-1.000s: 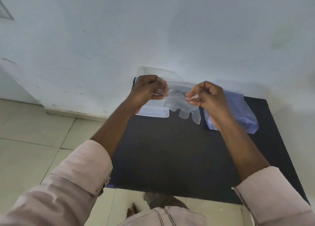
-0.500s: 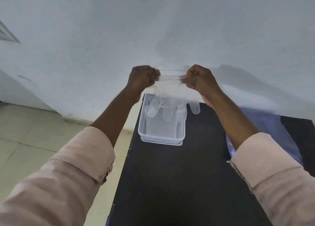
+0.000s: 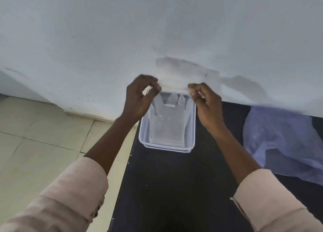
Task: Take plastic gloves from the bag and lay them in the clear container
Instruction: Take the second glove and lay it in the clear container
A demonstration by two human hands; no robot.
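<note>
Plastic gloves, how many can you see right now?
1 for certain: a clear glove lying in the clear container, its far end up between the left hand and right hand. More may be hidden inside the bag.

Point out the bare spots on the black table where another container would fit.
Widest free patch: the black table in front of the clear container, between the two sleeves. A narrower strip runs between the container and the blue bag, under the right hand. Crowded: the far edge by the wall, where the left hand and right hand hover over the container, and the bag's corner.
</note>
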